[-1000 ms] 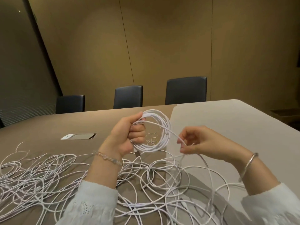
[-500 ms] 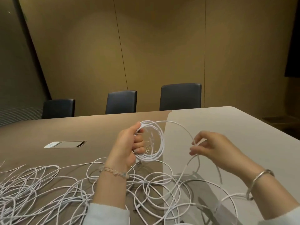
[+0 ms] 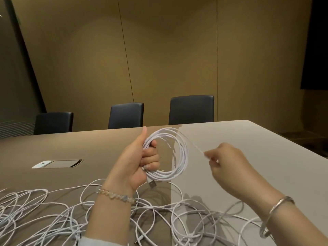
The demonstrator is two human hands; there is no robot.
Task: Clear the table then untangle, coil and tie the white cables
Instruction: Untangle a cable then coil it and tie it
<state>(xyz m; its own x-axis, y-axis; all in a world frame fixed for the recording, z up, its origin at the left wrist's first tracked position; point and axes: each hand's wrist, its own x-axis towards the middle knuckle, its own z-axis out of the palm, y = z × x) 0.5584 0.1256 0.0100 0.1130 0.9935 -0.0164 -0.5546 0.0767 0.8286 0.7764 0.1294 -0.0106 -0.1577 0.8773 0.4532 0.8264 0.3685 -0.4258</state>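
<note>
Up goes my right hand point(image 3: 229, 160), pinching the thin white cable strand point(image 3: 190, 141) taut off the round white cable coil point(image 3: 170, 153) clenched in my left hand point(image 3: 136, 164); another loop is nearly on. Loose white cable tangle point(image 3: 159, 215) sprawls across the brown table point(image 3: 88, 148) below, ready to snag.

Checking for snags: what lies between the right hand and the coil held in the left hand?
In the head view, only a taut white strand spans from coil to right hand.
</note>
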